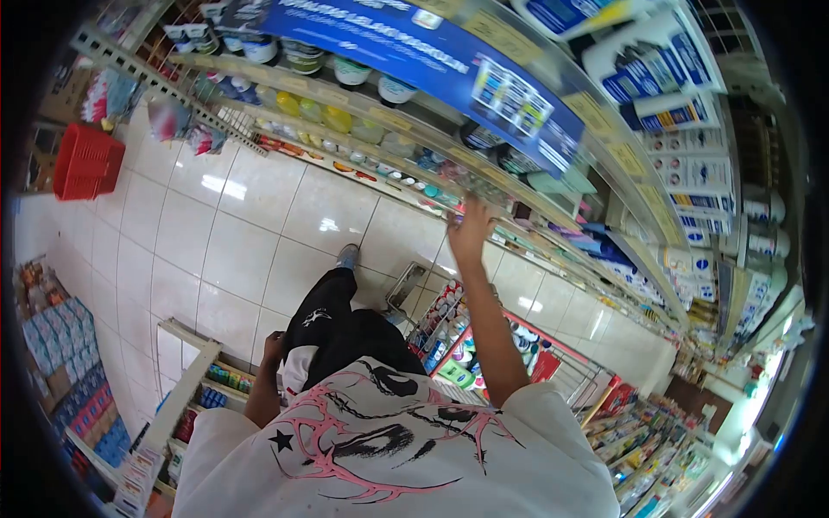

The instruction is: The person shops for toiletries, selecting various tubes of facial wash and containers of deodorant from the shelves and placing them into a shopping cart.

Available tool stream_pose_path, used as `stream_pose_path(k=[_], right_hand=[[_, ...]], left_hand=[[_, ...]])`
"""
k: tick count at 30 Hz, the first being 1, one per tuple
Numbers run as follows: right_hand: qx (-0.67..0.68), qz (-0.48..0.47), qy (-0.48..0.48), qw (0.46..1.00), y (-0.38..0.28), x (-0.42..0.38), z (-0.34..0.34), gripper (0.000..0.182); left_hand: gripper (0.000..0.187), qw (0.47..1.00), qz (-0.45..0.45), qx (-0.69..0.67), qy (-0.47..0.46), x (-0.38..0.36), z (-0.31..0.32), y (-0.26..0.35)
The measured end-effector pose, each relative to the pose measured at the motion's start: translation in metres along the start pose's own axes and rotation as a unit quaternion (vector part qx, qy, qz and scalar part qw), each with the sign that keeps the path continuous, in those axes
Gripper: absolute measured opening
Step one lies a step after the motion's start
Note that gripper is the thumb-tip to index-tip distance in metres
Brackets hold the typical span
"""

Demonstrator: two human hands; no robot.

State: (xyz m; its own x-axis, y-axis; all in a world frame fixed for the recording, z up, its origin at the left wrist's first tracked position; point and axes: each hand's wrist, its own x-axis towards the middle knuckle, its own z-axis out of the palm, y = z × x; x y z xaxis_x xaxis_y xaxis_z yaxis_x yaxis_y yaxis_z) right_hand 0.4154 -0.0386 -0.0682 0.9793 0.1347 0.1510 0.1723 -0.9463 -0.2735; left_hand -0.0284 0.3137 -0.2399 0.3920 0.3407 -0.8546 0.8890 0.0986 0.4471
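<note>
My right hand is stretched forward to the edge of a lower shelf. Its thumb stands apart from the fingers, and I see nothing held in it. The fingertips are close to small clear and pinkish packages on that shelf, but contact cannot be made out. Yellow bottles line the same shelf farther left. My left hand hangs low beside my leg, dark and small, and its fingers do not show clearly.
A cart loaded with bottles and packages stands beside my right arm. A blue sign fronts the upper shelf. On the tiled floor is a red basket. A shelf unit with small packs stands at my left.
</note>
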Motion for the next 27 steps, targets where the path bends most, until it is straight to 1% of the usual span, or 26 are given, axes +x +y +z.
stream_pose_path(k=[2,3,4,5,6,7,8,9,10,12,14,16,18,20,21,22,23,24,25,26,27], right_hand=[[0.032,-0.021,0.01,0.999,-0.004,-0.058,-0.009,0.033],[0.072,-0.007,-0.042,0.996,-0.001,-0.089,-0.023,0.025],[0.114,0.009,-0.092,0.989,0.002,-0.12,-0.038,0.018],[0.113,0.028,-0.095,0.989,0.012,-0.151,-0.049,0.015],[0.112,0.049,-0.097,0.988,0.026,-0.186,-0.058,0.015],[0.113,0.076,-0.036,0.99,0.044,-0.223,-0.066,0.013],[0.112,0.102,0.026,0.988,0.065,-0.259,-0.072,0.011],[0.143,0.217,0.022,0.965,0.089,-0.295,-0.078,0.008],[0.175,0.329,0.021,0.928,0.113,-0.33,-0.084,0.01],[0.108,0.343,0.143,0.922,0.155,-0.396,-0.095,0.022],[0.069,0.383,0.055,0.92,0.212,-0.476,-0.099,0.026],[0.057,0.439,0.006,0.897,0.257,-0.529,-0.096,0.039],[0.079,0.498,-0.011,0.863,0.277,-0.542,-0.101,0.041],[0.156,0.524,0.002,0.837,0.307,-0.56,-0.082,0.043],[0.165,0.542,-0.021,0.824,0.31,-0.553,-0.084,0.043],[0.184,0.532,-0.043,0.825,0.321,-0.556,-0.074,0.041],[0.221,0.526,-0.077,0.818,0.325,-0.55,-0.072,0.041],[0.253,0.504,-0.075,0.822,0.334,-0.555,-0.051,0.043],[0.271,0.5,-0.102,0.816,0.328,-0.542,-0.053,0.044],[0.296,0.47,-0.116,0.823,0.329,-0.534,-0.043,0.041],[0.283,0.478,-0.142,0.819,0.316,-0.516,-0.048,0.04]], left_hand=[[0.031,1.0,-0.027,-0.008,-0.01,-0.001,0.008,0.036],[0.031,0.999,-0.039,0.018,-0.034,0.005,0.01,0.05],[0.031,0.998,-0.031,0.034,-0.045,0.014,0.015,0.065],[0.034,0.996,-0.04,0.054,-0.063,0.024,0.021,0.08],[0.037,0.992,-0.05,0.076,-0.081,0.032,0.028,0.092],[0.037,0.99,-0.035,0.092,-0.104,0.057,0.036,0.093],[0.036,0.985,-0.018,0.131,-0.115,0.062,0.045,0.113],[0.035,0.983,0.006,0.138,-0.122,0.069,0.055,0.128],[0.036,0.98,0.028,0.152,-0.128,0.074,0.069,0.145],[0.042,0.973,0.079,0.153,-0.155,0.066,0.096,0.181],[0.043,0.968,0.087,0.173,-0.16,0.035,0.128,0.216],[0.041,0.961,0.159,0.157,-0.164,-0.001,0.156,0.231],[0.04,0.955,0.173,0.174,-0.169,-0.023,0.172,0.215],[0.039,0.948,0.185,0.195,-0.171,-0.045,0.187,0.192],[0.039,0.945,0.184,0.216,-0.165,-0.054,0.19,0.174],[0.039,0.941,0.182,0.238,-0.159,-0.063,0.19,0.152],[0.036,0.945,0.178,0.232,-0.147,-0.076,0.188,0.13],[0.032,0.95,0.173,0.223,-0.134,-0.088,0.183,0.106],[0.033,0.95,0.146,0.245,-0.128,-0.097,0.175,0.082],[0.033,0.949,0.117,0.266,-0.119,-0.106,0.163,0.062],[0.033,0.943,0.102,0.294,-0.118,-0.116,0.151,0.045]])
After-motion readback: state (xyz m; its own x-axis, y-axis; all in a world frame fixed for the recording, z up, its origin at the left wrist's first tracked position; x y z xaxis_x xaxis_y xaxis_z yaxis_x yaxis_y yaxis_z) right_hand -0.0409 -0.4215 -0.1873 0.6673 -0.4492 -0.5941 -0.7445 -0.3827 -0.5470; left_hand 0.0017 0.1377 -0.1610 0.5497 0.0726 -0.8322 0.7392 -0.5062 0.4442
